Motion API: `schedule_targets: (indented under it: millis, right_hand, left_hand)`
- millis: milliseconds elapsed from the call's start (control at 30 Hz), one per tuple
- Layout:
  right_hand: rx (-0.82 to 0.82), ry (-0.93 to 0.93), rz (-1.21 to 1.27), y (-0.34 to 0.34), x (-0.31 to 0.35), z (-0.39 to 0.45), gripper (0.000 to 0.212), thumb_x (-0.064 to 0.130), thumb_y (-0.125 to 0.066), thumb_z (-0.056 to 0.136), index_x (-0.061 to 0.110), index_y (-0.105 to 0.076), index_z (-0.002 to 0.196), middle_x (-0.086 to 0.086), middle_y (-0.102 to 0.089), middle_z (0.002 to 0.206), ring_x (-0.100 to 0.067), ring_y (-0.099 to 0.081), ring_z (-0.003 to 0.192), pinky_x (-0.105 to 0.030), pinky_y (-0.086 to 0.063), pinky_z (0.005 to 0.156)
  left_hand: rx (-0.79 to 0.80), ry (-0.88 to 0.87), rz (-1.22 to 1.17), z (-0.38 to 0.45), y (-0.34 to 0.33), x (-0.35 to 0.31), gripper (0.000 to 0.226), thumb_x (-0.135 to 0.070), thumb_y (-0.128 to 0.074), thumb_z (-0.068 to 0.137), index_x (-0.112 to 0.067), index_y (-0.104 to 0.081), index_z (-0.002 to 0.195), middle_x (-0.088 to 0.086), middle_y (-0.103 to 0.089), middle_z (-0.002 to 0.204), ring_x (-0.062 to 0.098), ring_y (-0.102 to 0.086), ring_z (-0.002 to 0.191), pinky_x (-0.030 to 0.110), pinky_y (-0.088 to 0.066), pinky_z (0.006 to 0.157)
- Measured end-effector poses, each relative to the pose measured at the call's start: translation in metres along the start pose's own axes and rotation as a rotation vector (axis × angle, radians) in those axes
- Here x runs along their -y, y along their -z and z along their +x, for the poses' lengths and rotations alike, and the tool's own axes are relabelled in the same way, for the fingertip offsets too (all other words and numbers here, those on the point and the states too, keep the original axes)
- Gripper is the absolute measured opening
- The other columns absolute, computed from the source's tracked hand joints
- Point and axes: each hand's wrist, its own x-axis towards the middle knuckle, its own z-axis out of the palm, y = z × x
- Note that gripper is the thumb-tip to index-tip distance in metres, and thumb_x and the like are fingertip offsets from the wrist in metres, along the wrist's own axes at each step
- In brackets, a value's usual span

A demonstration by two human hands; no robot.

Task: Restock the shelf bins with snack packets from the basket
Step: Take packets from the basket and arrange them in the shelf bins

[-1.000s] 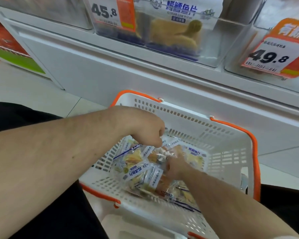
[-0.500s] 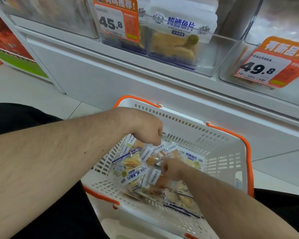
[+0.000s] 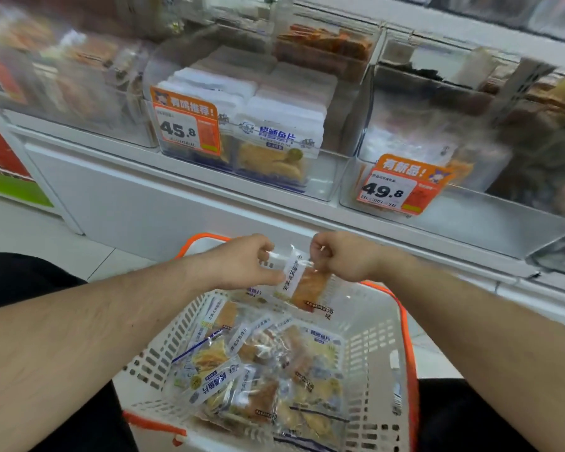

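- Step in hand, as judged: carry the lifted packets from the white slotted plastic basket with orange handles (image 3: 369, 360) up to a bin on the white shelf (image 3: 163, 203) and load them
- The left hand (image 3: 242, 265) has its fingers curled, pinching the left edge of a clear plastic snack packet with a white label strip and an orange-brown filling (image 3: 302, 282)
- The right hand (image 3: 346, 256) is closed into a fist over the packet's top right corner; the packet hangs between the two hands, above the far edge of the basket
- A second clear packet appears to sit behind the first, in the left hand's pinch; how many are held cannot be told
- Keep both pinches on the sealed edges, not on the filling, which looks brittle
- Match the printed label to the bin before loading; the held packet's orange-brown filling seems closer to the right-hand bin's stock than to the centre bin's, but the print is too blurred to confirm
- Clear the bin's front wall, then set the packet upright in line with the stock already there
- Basket contents: a loose heap of clear snack packets (image 3: 261, 370), some with yellow filling and blue print, some orange-brown, lying flat and overlapping from the near-left corner to the middle
- The clear plastic centre bin with the orange 45.8 price tag (image 3: 327, 181) holds upright white-topped pouches in two rows, almost full to the front edge
- The clear plastic right-hand bin with the orange 49.8 price tag (image 3: 470, 220) holds packets toward the back, and its front part looks open
- The other bins are too blurred to read
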Motion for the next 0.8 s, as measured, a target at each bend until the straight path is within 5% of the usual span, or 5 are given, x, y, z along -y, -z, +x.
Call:
schedule_targets:
  millis: [133,267,400,567,800]
  right_hand:
    - [-0.057,0.029,0.107,0.035,0.015,-0.026,0.032,0.000,-0.061,0.090,0.024,-0.050,0.071,0.014,-0.052,0.063,0.000,-0.048,0.057,-0.019,-0.042,0.063]
    - [-0.094,0.060,0.133,0.056,0.025,-0.049,0.034,-0.002,-0.060,0.091,0.024,-0.050,0.072,0.017,-0.053,0.053,0.006,-0.047,0.050,-0.013,-0.041,0.059]
    - [-0.225,0.088,-0.011,0.072,0.027,-0.069,0.020,0.010,-0.067,0.089,0.023,-0.054,0.082,0.014,-0.057,0.073,0.003,-0.052,0.064,-0.016,-0.041,0.063]
    - [-0.362,0.032,-0.242,0.085,0.019,-0.089,0.016,0.014,-0.066,0.086,0.023,-0.053,0.088,0.009,-0.055,0.085,-0.014,-0.051,0.081,-0.022,-0.038,0.064]
    - [-0.534,-0.058,-0.297,0.113,-0.004,-0.119,0.019,0.012,-0.058,0.088,0.025,-0.048,0.079,0.005,-0.058,0.084,-0.024,-0.056,0.088,-0.037,-0.049,0.075]
  left_hand:
    - [-0.013,-0.026,-0.123,-0.002,0.001,-0.016,0.053,-0.042,-0.078,0.080,-0.026,-0.051,0.124,-0.007,-0.061,0.121,0.009,-0.062,0.104,0.023,-0.051,0.077]
    - [0.048,-0.144,-0.333,0.000,-0.008,-0.035,0.024,-0.012,-0.074,0.086,-0.013,-0.069,0.110,0.002,-0.075,0.104,0.019,-0.072,0.097,0.037,-0.055,0.093]
    - [-0.045,-0.223,-0.362,0.001,-0.018,-0.058,0.013,-0.003,-0.069,0.088,-0.016,-0.071,0.087,-0.003,-0.074,0.074,0.010,-0.066,0.067,0.020,-0.049,0.062]
    - [-0.144,-0.253,-0.372,0.013,-0.027,-0.089,0.017,-0.008,-0.073,0.087,-0.024,-0.073,0.096,0.000,-0.077,0.089,0.016,-0.072,0.081,0.038,-0.056,0.079]
    - [-0.278,-0.416,-0.165,0.027,-0.036,-0.147,0.024,-0.020,-0.073,0.087,-0.027,-0.070,0.110,-0.011,-0.074,0.099,0.010,-0.070,0.092,0.032,-0.053,0.089]
